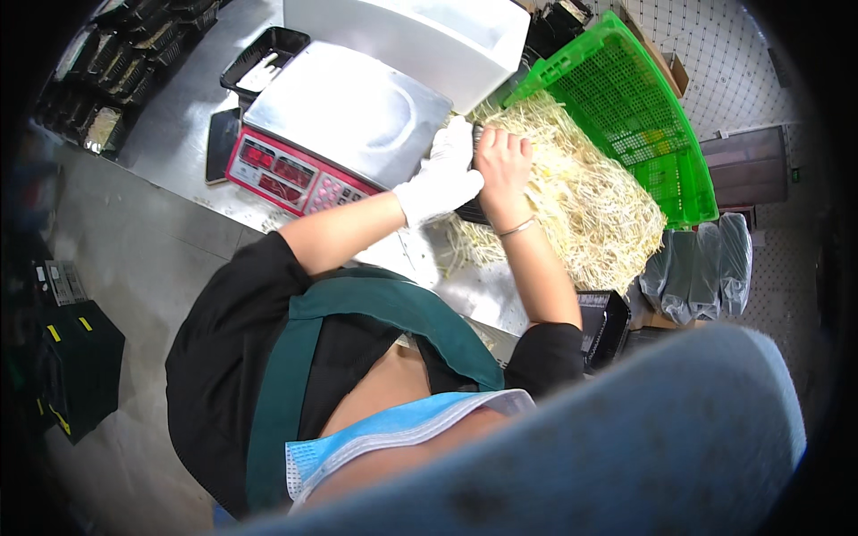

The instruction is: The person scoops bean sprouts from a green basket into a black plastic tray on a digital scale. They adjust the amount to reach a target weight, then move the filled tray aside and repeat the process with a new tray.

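Observation:
My left hand [444, 176], in a white glove, grips the left side of a small black plastic tray [471, 213]. My bare right hand [504, 168], with a bracelet on its wrist, closes over the right side of that tray with its fingers curled. Most of the tray and whatever is in it is hidden under both hands. Right beside them spreads a big heap of pale bean sprouts [581, 210], with loose strands trailing toward the table's near edge. A red digital scale with a silver platform [349, 103] stands left of my left hand.
A green perforated crate [666, 116] lies tipped behind the sprouts. A white foam box [411, 45] stands behind the scale. Near it are a black tray with white items [265, 62] and a phone [222, 146]. Stacked filled trays [125, 62] occupy the far left; black trays [603, 330] sit near right.

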Available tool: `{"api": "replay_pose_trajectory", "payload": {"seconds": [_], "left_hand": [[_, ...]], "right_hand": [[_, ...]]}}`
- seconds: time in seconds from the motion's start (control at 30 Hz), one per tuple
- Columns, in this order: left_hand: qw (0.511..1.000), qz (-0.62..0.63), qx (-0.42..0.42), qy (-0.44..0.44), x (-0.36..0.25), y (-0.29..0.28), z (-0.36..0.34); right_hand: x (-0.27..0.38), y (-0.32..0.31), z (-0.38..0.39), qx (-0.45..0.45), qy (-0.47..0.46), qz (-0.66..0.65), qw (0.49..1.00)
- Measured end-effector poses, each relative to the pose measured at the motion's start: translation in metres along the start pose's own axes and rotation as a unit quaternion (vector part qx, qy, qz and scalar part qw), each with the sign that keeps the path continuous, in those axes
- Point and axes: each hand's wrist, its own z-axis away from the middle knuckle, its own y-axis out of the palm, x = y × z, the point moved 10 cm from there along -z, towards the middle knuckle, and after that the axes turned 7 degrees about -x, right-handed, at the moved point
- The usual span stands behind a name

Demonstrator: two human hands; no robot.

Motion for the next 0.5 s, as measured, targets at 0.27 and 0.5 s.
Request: {"api": "replay_pose_trajectory", "payload": {"seconds": [0.27, 0.5], "left_hand": [[0.995, 0.040, -0.068, -0.068, 0.075, -0.138, -0.006], [0.997, -0.067, 0.022, 0.031, 0.030, -0.134, -0.045]], "right_hand": [[0.109, 0.006, -0.068, 0.037, 0.158, -0.277, 0.947], [0.127, 0.013, -0.078, 0.217, 0.007, -0.351, 0.911]]}}
